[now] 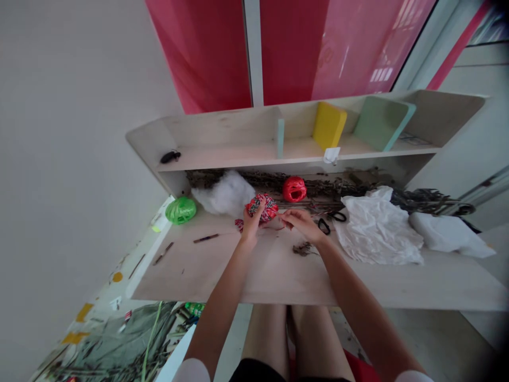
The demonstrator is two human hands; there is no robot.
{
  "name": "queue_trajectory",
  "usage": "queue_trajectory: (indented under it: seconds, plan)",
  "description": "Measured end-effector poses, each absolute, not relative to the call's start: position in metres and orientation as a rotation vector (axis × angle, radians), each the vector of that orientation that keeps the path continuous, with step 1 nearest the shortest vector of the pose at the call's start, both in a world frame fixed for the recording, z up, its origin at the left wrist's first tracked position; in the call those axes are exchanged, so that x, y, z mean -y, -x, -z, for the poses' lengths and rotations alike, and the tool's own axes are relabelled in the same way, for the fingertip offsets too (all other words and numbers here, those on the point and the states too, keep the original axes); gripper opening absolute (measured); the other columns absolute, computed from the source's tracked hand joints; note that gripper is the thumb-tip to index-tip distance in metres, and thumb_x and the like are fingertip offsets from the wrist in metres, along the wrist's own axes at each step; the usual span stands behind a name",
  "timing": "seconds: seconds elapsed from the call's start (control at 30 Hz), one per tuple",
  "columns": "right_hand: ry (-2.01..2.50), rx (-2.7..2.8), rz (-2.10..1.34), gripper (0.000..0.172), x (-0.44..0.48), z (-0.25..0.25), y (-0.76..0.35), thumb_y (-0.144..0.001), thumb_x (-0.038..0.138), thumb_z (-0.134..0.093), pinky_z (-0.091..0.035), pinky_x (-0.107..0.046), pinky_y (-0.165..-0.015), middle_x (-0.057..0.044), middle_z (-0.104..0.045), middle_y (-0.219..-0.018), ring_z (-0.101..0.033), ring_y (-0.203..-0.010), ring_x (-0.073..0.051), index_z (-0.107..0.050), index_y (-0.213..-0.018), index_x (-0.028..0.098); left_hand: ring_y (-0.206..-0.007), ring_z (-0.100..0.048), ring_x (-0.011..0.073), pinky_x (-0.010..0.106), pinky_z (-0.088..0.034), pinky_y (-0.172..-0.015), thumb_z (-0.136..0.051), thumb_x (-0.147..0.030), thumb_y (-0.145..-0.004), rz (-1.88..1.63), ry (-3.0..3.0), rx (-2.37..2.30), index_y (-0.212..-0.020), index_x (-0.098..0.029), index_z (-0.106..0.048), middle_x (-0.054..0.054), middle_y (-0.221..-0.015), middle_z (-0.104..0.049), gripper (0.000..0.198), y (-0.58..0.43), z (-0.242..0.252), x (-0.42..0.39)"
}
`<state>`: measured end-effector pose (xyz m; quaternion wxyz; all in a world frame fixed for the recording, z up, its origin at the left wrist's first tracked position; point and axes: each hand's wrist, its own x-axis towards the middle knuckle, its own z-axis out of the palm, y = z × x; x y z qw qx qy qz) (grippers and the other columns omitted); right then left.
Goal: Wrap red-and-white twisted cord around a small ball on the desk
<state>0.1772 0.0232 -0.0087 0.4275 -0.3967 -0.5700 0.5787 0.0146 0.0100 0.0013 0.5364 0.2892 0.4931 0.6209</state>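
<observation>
A red-and-white ball [269,206] is grasped by the left hand [252,222]; a thin strand [279,214] is pinched by the right hand [301,221], left of black scissors [330,215].

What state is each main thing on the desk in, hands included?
Left hand: gripping the patterned bundle
Patterned bundle: held
Right hand: fingertips pinched beside the bundle
Green ball: wound
Red ball: wound
White fluff: loosely heaped
White sheeting: crumpled
Scissors: handles spread, blades unclear
</observation>
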Motion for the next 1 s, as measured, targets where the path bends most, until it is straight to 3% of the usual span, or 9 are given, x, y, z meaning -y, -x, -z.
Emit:
queue_trajectory:
  seconds: [0.4,0.6,0.77,0.9,1.0]
  plan:
    - [1.057,1.229,-1.328,0.049,-0.023,0.002,-0.178,-0.057,0.064,-0.073,-0.036,-0.023,-0.048,0.0,-0.059,-0.059,-0.047,-0.05,-0.009,-0.058,-0.06,0.017,-0.093,-0.067,0.0204,0.025,-0.055,-0.062,-0.071,-0.05,-0.073,-1.438,-0.624,-1.081,-0.128,-0.028,-0.056,0.009,-0.128,-0.061,0.061,-0.01,-0.001,-0.011]
    - [1.281,0.994,-1.003,0.054,-0.039,0.016,-0.195,-0.06,0.07,-0.065,-0.039,-0.025,-0.049,-0.003,-0.062,-0.062,-0.05,-0.052,-0.012,-0.059,-0.065,0.017,-0.078,-0.069,0.0156,0.023,-0.053,-0.059,-0.069,-0.052,-0.075,-1.427,-0.549,-1.009,-0.132,-0.028,-0.054,0.01,-0.122,-0.064,0.063,-0.006,-0.001,-0.013]
    - [1.367,1.197,-0.754,0.046,-0.049,0.035,-0.208,-0.064,0.06,-0.067,-0.047,-0.031,-0.061,-0.008,-0.069,-0.073,-0.06,-0.064,-0.019,-0.065,-0.076,0.016,-0.071,-0.067,0.0134,0.021,-0.052,-0.057,-0.073,-0.05,-0.072,-1.462,-0.503,-1.048,-0.126,-0.024,-0.058,0.01,-0.11,-0.069,0.062,-0.004,-0.008,-0.014]
    - [1.419,1.553,-0.745,0.033,-0.043,0.036,-0.201,-0.069,0.046,-0.069,-0.047,-0.03,-0.065,-0.005,-0.071,-0.078,-0.061,-0.066,-0.018,-0.067,-0.086,0.018,-0.072,-0.067,0.0126,0.02,-0.053,-0.057,-0.07,-0.05,-0.076,-1.509,-0.464,-1.046,-0.122,-0.022,-0.062,0.008,-0.107,-0.069,0.054,0.002,-0.011,-0.015]
    - [1.553,1.746,-0.572,0.026,-0.034,0.026,-0.198,-0.076,0.039,-0.065,-0.047,-0.032,-0.074,-0.007,-0.071,-0.091,-0.062,-0.078,-0.02,-0.067,-0.093,0.019,-0.075,-0.067,0.0121,0.019,-0.053,-0.059,-0.068,-0.048,-0.078,-1.518,-0.446,-1.044,-0.123,-0.025,-0.062,0.007,-0.107,-0.069,0.051,0.005,-0.011,-0.016]
